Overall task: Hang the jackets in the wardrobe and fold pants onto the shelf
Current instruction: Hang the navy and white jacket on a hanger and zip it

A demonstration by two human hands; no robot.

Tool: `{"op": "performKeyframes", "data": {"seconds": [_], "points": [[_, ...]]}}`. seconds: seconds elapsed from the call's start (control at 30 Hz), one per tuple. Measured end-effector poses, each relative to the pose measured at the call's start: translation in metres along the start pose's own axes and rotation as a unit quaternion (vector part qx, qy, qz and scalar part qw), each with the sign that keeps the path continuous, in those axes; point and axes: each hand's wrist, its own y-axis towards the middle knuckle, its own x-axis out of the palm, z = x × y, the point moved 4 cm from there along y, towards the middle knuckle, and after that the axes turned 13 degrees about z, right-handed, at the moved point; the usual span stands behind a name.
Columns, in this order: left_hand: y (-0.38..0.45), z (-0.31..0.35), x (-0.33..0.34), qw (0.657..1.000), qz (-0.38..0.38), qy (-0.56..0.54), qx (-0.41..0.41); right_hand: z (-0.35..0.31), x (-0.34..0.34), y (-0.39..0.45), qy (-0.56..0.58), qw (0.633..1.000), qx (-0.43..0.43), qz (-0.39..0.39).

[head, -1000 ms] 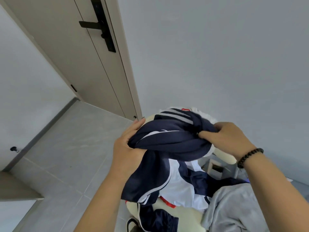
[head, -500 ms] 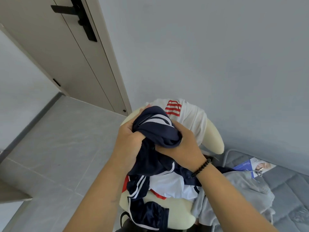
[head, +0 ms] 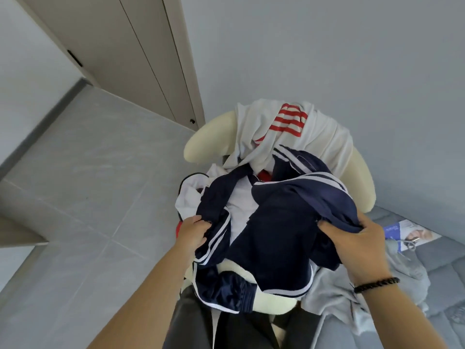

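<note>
Nearest, two bare forearms reach forward and down over a cream chair heaped with clothes. Both hands grip the same navy jacket with white stripes. The left hand has its fingers curled into a bunched fold at the garment's left edge; the right hand, a beaded bracelet at its wrist, pinches a gathered wad at the right. The jacket sags across the seat between them — thin, slick, limp cloth that looks light and likely to slide and tangle, so the collar or shoulders seem the better places to hold for hanging. A grey garment lies just beside it. Farther back, a white top with red stripes drapes over the chair back; beyond is a door.
</note>
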Motion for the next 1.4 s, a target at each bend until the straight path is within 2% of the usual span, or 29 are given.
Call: {"op": "performKeyframes", "data": {"seconds": [0.17, 0.27, 0.37, 0.43, 0.53, 0.57, 0.67, 0.77, 0.97, 1.13, 1.2, 1.27, 1.4], "points": [[0.044, -0.007, 0.024, 0.985, 0.081, 0.103, 0.111, 0.025, 0.022, 0.008, -0.038, 0.999, 0.022, 0.001], [0.07, 0.004, 0.039, 0.982, 0.095, 0.054, 0.156, 0.038, 0.029, 0.01, -0.056, 0.998, 0.031, 0.007], [0.088, 0.015, 0.053, 0.985, 0.084, 0.039, 0.143, 0.046, 0.028, 0.012, -0.065, 0.997, 0.038, 0.008], [0.097, 0.019, 0.062, 0.983, 0.061, 0.097, 0.142, 0.048, 0.028, 0.013, -0.075, 0.996, 0.039, 0.006], [0.091, 0.02, 0.073, 0.957, 0.05, 0.234, 0.164, 0.05, 0.026, 0.016, -0.101, 0.993, 0.054, 0.004], [0.082, 0.02, 0.076, 0.955, 0.046, 0.239, 0.171, 0.051, 0.026, 0.017, -0.107, 0.993, 0.057, 0.001], [0.045, 0.037, 0.075, 0.962, 0.024, 0.175, 0.209, 0.045, 0.029, 0.015, -0.12, 0.991, 0.061, -0.003], [0.005, 0.065, 0.052, 0.971, -0.023, 0.067, 0.227, 0.033, 0.034, 0.011, -0.135, 0.99, 0.043, -0.015], [-0.071, 0.116, -0.007, 0.955, -0.084, -0.037, 0.281, -0.009, 0.044, 0.003, -0.172, 0.984, -0.004, -0.04], [-0.132, 0.166, -0.04, 0.922, -0.091, -0.055, 0.373, -0.049, 0.04, -0.001, -0.205, 0.977, -0.037, -0.051], [-0.159, 0.185, -0.053, 0.898, -0.129, -0.043, 0.418, -0.07, 0.035, -0.003, -0.22, 0.972, -0.058, -0.059], [-0.186, 0.2, -0.062, 0.884, -0.191, -0.052, 0.424, -0.091, 0.03, -0.003, -0.24, 0.965, -0.081, -0.064], [-0.24, 0.227, -0.079, 0.858, -0.241, -0.141, 0.431, -0.131, 0.022, -0.007, -0.267, 0.95, -0.134, -0.086]]}}
